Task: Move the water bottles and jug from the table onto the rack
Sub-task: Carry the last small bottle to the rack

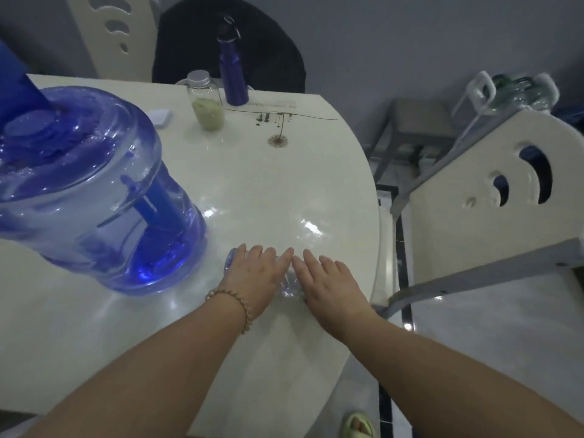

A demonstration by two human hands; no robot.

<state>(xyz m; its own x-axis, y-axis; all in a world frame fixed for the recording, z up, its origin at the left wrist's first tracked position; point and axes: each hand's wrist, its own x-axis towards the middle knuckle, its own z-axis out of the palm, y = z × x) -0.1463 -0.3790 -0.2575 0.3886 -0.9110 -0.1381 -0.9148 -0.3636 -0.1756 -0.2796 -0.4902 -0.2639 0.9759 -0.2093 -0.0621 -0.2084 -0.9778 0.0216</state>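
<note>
A clear plastic bottle (289,287) lies on its side on the white table (252,191), mostly hidden under my hands. My left hand (252,273) rests on its left part with fingers straight, a bead bracelet on the wrist. My right hand (328,282) lies on its right part, fingers also straight. A big blue water jug (94,191) with a blue pump stands at the table's left. A dark blue metal bottle (233,74) and a clear bottle with green contents (205,101) stand at the far edge. The grey rack (407,121) stands to the right.
A clear jug with white handles (512,93) sits atop a white chair back (493,191) at right. A dark chair (230,42) stands behind the table. A small white object (161,116) lies near the big jug. A foot in a green sandal (358,425) shows below.
</note>
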